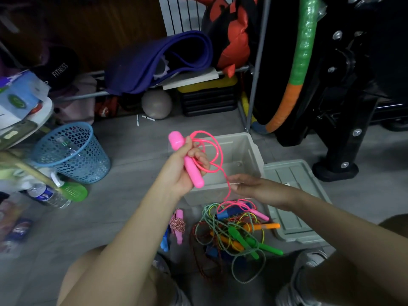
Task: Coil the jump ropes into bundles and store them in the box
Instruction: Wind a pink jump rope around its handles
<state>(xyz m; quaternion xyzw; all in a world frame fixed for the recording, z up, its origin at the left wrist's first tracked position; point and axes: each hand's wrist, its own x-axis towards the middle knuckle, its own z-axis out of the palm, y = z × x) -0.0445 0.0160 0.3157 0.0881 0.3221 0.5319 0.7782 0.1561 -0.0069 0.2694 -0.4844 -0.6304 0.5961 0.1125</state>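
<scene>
My left hand (184, 171) grips a pink jump-rope handle (187, 161) upright, with a few loops of its pink cord (210, 149) gathered against the fingers. My right hand (249, 186) pinches the same cord lower down, over the grey box (254, 155), which looks empty. The cord runs down to the second pink handle (259, 214) lying on a tangled pile of ropes (238, 235) with green, orange and blue handles on the floor between my knees. A coiled red-and-white rope (177, 226) lies left of the pile.
The box's grey lid (293, 204) lies on the floor to the right. A blue mesh basket (70, 151) and a water bottle (47, 195) sit at left. A rack with a purple mat (154, 60), a grey ball (156, 103) and a hoop (302, 62) stand behind.
</scene>
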